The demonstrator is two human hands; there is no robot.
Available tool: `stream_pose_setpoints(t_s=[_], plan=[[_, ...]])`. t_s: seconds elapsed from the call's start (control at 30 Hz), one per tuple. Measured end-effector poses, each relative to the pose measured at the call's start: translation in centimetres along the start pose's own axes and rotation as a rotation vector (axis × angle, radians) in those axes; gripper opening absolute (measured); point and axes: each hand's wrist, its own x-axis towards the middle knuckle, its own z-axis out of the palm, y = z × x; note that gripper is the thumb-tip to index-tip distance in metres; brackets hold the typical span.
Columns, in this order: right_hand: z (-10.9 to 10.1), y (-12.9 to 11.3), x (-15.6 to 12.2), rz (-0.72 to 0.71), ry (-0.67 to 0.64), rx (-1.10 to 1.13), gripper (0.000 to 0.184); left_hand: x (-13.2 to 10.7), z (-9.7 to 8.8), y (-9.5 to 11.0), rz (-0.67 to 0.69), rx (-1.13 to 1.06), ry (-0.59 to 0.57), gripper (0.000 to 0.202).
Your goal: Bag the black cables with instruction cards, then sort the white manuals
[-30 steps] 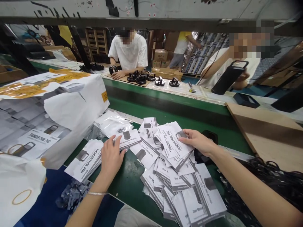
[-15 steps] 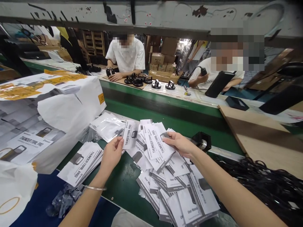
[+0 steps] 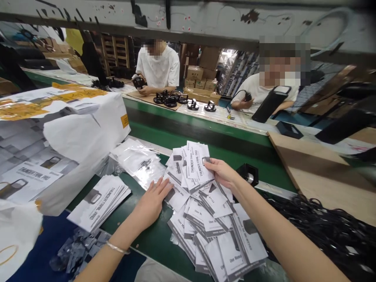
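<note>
My right hand (image 3: 221, 172) pinches the right edge of a printed card (image 3: 197, 160) marked "Thunder Trail Pro", at the top of the manual heap. Below it lies a heap of user manuals (image 3: 235, 250), overlapping in several layers. My left hand (image 3: 152, 205) rests palm down with fingers stretched out, its fingertips at the heap's left edge beside the clear plastic bags (image 3: 138, 158). A neat fanned stack of the same printed cards (image 3: 95, 203) lies left of my left wrist, untouched.
A large torn white package (image 3: 88, 117) stands at the left. Black cables (image 3: 317, 231) are piled at the right, near a wooden board (image 3: 311, 168). Across the green bench, two people handle black devices, and a speaker-like cylinder (image 3: 270, 103) stands before the right one.
My left hand has let go of its card and come down, spreading its fingers at the heap's edge. The card in my right hand has shifted slightly up and turned more upright.
</note>
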Motion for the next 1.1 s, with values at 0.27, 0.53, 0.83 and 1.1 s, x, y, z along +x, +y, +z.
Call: stream_pose_setpoints(t_s=[0.27,0.53,0.83,1.1], plan=[[-0.7,0.9,-0.6,-0.037,-0.007,-0.113,0.045,1.9,0.0,-3.1,0.263,0.432,-0.003,0.035],[3.2,-3.2,-5.0,-0.471,-0.228,-0.975,0.01,2.4,-2.4,1.4,0.181,0.032,0.18,0.03],[6.2,-2.7,-6.4,-1.055,-0.061,-1.959,0.018,2.4,-2.9,1.9,0.199,-0.04,0.086,0.022],[7.8,-5.1,-7.9,-0.828,-0.187,-1.991,0.015,1.3,-4.6,2.8,-0.116,-0.276,0.274,0.055]])
